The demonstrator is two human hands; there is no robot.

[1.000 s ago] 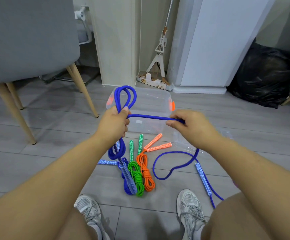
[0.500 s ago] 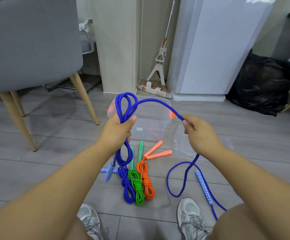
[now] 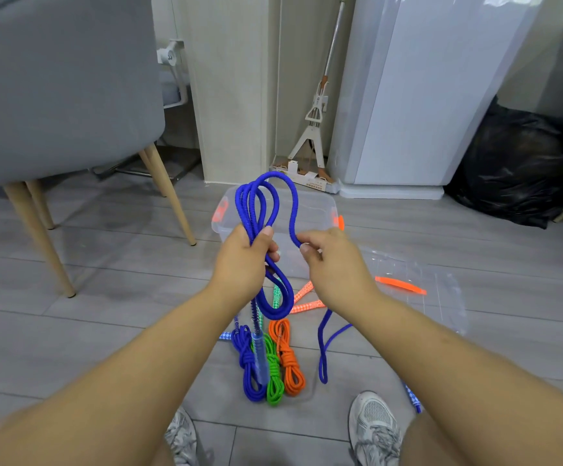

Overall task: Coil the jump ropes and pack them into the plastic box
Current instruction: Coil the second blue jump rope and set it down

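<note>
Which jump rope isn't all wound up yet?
The blue rope gripped by the left hand and pinched by the right hand: its tail hangs loose. The blue bundle, green bundle and orange bundle lie wound on the floor.

Forearms forward; left hand (image 3: 242,264) in closed grip, right hand (image 3: 335,264) in fingertip pinch.
</note>
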